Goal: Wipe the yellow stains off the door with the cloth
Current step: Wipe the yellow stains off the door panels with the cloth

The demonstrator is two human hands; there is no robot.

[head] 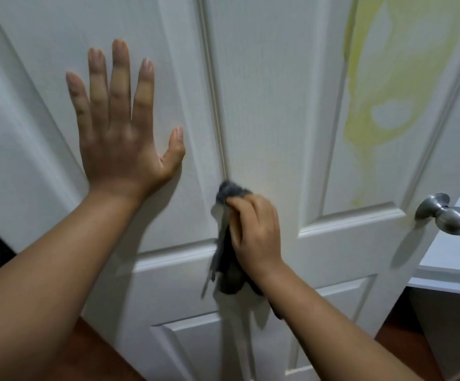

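Observation:
A white panelled door point(267, 78) fills the view. Broad yellow stains point(366, 86) smear its upper right panel and run down toward that panel's lower edge. My left hand point(121, 125) lies flat on the upper left panel, fingers spread, holding nothing. My right hand point(253, 232) is shut on a dark grey cloth point(227, 243) and presses it against the door's middle stile, well left of and below the stains. Part of the cloth hangs loose under the hand.
A brushed metal door knob point(446, 214) sticks out at the door's right edge. A white shelf or cabinet point(454, 254) stands just beyond it on the right. Brown wooden floor point(94, 350) shows below the door.

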